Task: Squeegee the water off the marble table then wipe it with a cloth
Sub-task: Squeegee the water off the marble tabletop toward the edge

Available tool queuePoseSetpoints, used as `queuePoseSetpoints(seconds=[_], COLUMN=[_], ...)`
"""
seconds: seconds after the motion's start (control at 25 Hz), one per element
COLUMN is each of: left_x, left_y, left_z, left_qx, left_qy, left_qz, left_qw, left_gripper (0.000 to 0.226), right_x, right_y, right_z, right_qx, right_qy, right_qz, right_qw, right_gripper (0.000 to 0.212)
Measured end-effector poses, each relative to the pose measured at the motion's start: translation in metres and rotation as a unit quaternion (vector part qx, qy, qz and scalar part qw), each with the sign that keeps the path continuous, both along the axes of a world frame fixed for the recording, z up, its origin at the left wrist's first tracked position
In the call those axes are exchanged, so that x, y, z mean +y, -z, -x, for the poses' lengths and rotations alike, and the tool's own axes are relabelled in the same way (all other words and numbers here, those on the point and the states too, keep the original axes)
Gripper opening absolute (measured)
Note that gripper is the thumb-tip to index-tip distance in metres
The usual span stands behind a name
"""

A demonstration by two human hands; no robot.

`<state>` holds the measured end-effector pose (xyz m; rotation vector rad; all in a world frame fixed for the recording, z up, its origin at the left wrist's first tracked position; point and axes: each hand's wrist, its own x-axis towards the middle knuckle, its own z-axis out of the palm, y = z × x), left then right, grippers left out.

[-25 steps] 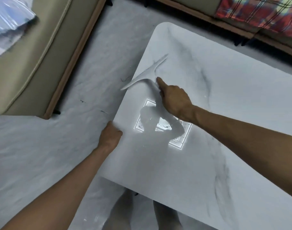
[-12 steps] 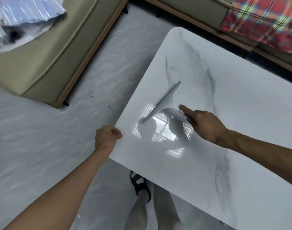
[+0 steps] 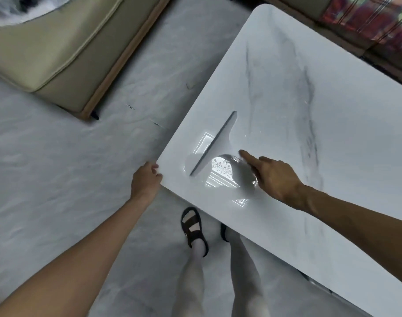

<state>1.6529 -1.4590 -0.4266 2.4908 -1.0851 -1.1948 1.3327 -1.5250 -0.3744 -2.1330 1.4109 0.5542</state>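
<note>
A white marble table (image 3: 332, 145) with grey veins fills the right side of the head view. A white squeegee (image 3: 218, 143) lies with its blade on the tabletop near the left corner. My right hand (image 3: 273, 177) grips its handle, with the forefinger stretched along it. Water drops glint in a bright ceiling-light reflection (image 3: 220, 170) just behind the blade. My left hand (image 3: 146, 179) holds the table's left corner edge, fingers curled over it. No cloth is in view.
A beige sofa (image 3: 58, 46) with a wooden base stands at the upper left on the pale marble floor. Red plaid fabric (image 3: 374, 17) lies on seating beyond the table at top right. My legs and a black sandal (image 3: 193, 227) stand by the table's near edge.
The squeegee has been dragged from the table's left edge back toward me and onto the light reflection. My left hand has stayed on the corner. The camera has shifted, showing my feet.
</note>
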Motion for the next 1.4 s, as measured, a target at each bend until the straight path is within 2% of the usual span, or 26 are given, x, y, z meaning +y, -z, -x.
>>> queuePoseSetpoints(seconds=[0.08, 0.16, 0.32, 0.44, 0.56, 0.68, 0.8, 0.88, 0.96, 1.04, 1.16, 1.28, 1.4], left_x=[0.008, 0.013, 0.018, 0.021, 0.022, 0.019, 0.013, 0.007, 0.002, 0.003, 0.006, 0.009, 0.011], left_y=[0.001, 0.000, -0.006, -0.005, -0.003, -0.002, -0.001, -0.002, -0.004, -0.005, -0.005, 0.000, 0.003], left_z=[0.003, 0.000, -0.011, -0.018, -0.010, 0.012, 0.030, 0.036, 0.038, 0.033, 0.019, 0.012, 0.030], left_qx=[0.006, 0.000, -0.023, -0.047, -0.030, 0.007, 0.038, 0.054, 0.056, 0.038, -0.024, -0.054, -0.026], left_qy=[-0.026, -0.063, -0.153, -0.129, -0.081, -0.052, -0.033, -0.076, -0.122, -0.156, -0.180, -0.124, -0.040], left_qz=[0.008, 0.006, 0.018, -0.009, -0.042, -0.043, -0.057, -0.061, -0.034, -0.001, 0.013, -0.003, -0.019], left_qw=[1.000, 0.998, 0.988, 0.991, 0.995, 0.998, 0.997, 0.994, 0.990, 0.987, 0.983, 0.991, 0.999], left_gripper=[0.023, 0.019, 0.027, 0.043, 0.055, 0.056, 0.058, 0.057, 0.050, 0.042, 0.042, 0.050, 0.052], right_x=[0.008, 0.003, -0.015, 0.000, 0.010, 0.007, 0.011, 0.014, 0.016, 0.015, 0.026, 0.026, 0.027], right_y=[-0.019, -0.027, -0.009, 0.014, 0.025, 0.021, 0.003, -0.005, -0.006, 0.001, 0.016, 0.029, 0.029], right_z=[0.030, 0.033, -0.055, -0.123, -0.108, -0.036, 0.031, 0.051, 0.038, -0.011, -0.098, -0.119, -0.060], right_qx=[0.022, 0.001, -0.101, -0.087, -0.063, -0.040, 0.005, 0.005, -0.030, -0.085, -0.128, -0.119, -0.114], right_qy=[-0.009, -0.033, -0.170, -0.254, -0.242, -0.217, -0.160, -0.136, -0.155, -0.180, -0.185, -0.169, -0.137], right_qz=[-0.009, 0.020, 0.027, 0.002, 0.005, -0.009, 0.003, 0.030, 0.025, -0.015, -0.059, -0.042, -0.022], right_qw=[1.000, 0.999, 0.980, 0.963, 0.968, 0.975, 0.987, 0.990, 0.987, 0.980, 0.973, 0.978, 0.984], right_gripper=[0.051, 0.049, 0.051, 0.052, 0.062, 0.073, 0.066, 0.058, 0.062, 0.066, 0.054, 0.046, 0.045])
